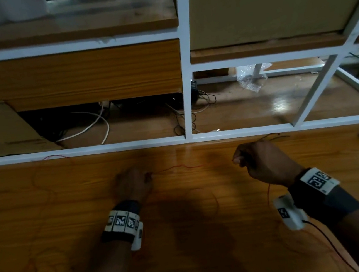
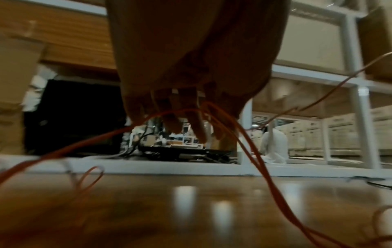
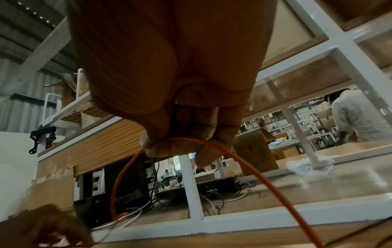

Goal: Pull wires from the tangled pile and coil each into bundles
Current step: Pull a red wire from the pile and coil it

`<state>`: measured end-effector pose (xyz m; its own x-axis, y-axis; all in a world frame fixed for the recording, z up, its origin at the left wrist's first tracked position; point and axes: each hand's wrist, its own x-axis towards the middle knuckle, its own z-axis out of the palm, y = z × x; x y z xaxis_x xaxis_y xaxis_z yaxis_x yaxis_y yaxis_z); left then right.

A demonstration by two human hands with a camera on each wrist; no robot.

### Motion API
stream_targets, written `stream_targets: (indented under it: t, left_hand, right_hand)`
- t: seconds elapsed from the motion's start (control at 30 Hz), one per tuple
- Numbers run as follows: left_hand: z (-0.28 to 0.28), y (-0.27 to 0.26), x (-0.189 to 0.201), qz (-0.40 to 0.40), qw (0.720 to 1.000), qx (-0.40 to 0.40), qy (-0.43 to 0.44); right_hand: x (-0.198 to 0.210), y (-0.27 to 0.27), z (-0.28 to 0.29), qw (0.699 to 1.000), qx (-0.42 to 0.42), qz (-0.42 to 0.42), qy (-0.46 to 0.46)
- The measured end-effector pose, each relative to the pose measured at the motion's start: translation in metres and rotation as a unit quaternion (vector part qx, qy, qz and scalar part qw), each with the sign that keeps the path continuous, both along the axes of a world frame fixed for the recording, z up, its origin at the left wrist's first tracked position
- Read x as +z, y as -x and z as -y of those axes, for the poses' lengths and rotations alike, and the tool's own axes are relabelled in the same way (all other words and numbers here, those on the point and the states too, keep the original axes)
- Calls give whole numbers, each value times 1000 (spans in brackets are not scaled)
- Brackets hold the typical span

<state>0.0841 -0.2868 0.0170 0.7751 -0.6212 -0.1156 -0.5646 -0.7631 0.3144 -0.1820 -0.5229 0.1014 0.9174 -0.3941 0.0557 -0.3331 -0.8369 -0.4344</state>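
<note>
The thin red wire (image 1: 178, 166) is stretching between both hands, low over the wooden table (image 1: 69, 207). The left hand (image 1: 132, 183) is curling its fingers (image 2: 197, 124) around one end, and the right hand (image 1: 262, 163) is pinching it at the fingertips (image 3: 152, 147), with slack trailing down and back from there. Looks like they're pulling one strand free right now, not coiling yet. Next move probably needs looping it hand over hand without snagging the loose red loops (image 1: 43, 268) lying behind the left wrist.

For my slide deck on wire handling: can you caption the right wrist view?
Right hand pinching a thin orange wire above the wooden table, white shelving frame behind.
</note>
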Motion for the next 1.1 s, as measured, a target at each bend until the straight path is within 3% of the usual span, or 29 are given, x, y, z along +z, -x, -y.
stream_targets:
  t: [0.1,0.23,0.57,0.67,0.87,0.97,1.1]
  left_hand:
    - [22,30,9,16,995,-97,-35]
    - [47,70,31,-117,980,-149,62]
    - [59,80,-3,-159,945,-285,12]
    - [60,84,0,-168,944,-279,49]
    - [59,76,-5,-162,936,-210,230]
    - [59,67,3,-131,941,-182,254]
    - [49,51,-1,-103,940,-206,251]
  right_hand:
    - [-10,-3,-8,1000,11,5,-9]
    - [-23,-7,-20,1000,7,-2,-11]
    - [-14,6,-16,1000,-2,27,14]
    - [-14,9,-11,999,-8,45,21]
    - [-7,15,-4,997,-38,69,5]
    - [-8,19,2,996,-44,72,8]
    - [-7,26,9,996,-55,74,19]
